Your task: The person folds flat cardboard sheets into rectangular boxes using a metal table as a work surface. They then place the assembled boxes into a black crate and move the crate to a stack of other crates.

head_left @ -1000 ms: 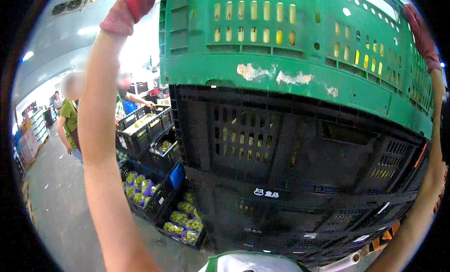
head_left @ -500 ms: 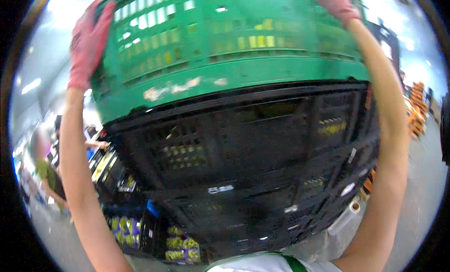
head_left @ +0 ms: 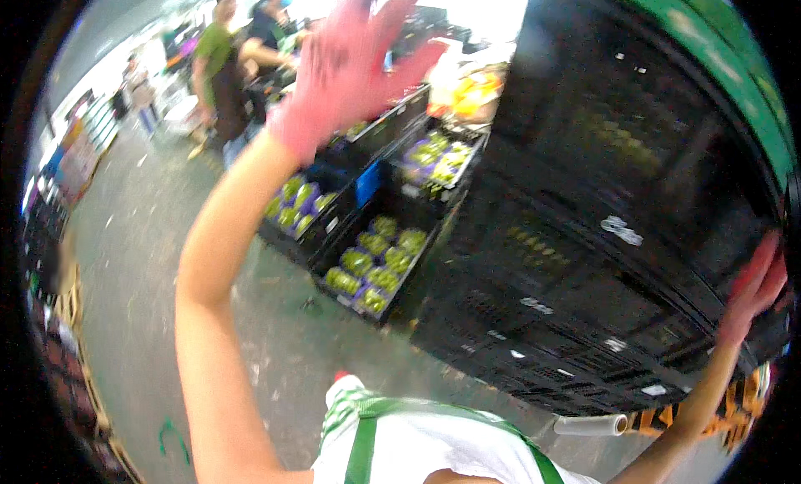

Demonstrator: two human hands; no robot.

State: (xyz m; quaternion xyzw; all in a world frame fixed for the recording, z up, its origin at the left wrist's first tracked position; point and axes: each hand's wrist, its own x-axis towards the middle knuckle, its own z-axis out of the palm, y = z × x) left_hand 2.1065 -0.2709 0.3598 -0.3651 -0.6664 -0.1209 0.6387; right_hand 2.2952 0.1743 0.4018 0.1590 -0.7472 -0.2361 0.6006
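Observation:
My left hand (head_left: 355, 75), in a pink glove, is raised with its fingers spread and nothing in it. Behind it lie black crates of packed green fruit. At the right edge, my right hand (head_left: 755, 288), also in pink, is slightly blurred, with its fingers stretched out beside the tall stack of black crates (head_left: 576, 259). Whether it touches the stack I cannot tell. Part of a green crate (head_left: 709, 46) shows on top of that stack, cut off by the picture's rim. Neither hand is on it.
A black crate of green fruit (head_left: 374, 296) stands on the floor left of the stack. Two people (head_left: 221, 83) stand beyond it. A white roll (head_left: 591, 426) and orange-and-black items (head_left: 701, 413) lie at the stack's foot. Wooden pallets (head_left: 79, 350) line the far left.
Both hands have come off the green crate, which stays on the black stack. My view has swung left and down; the left hand is now apart, the right lower along the stack.

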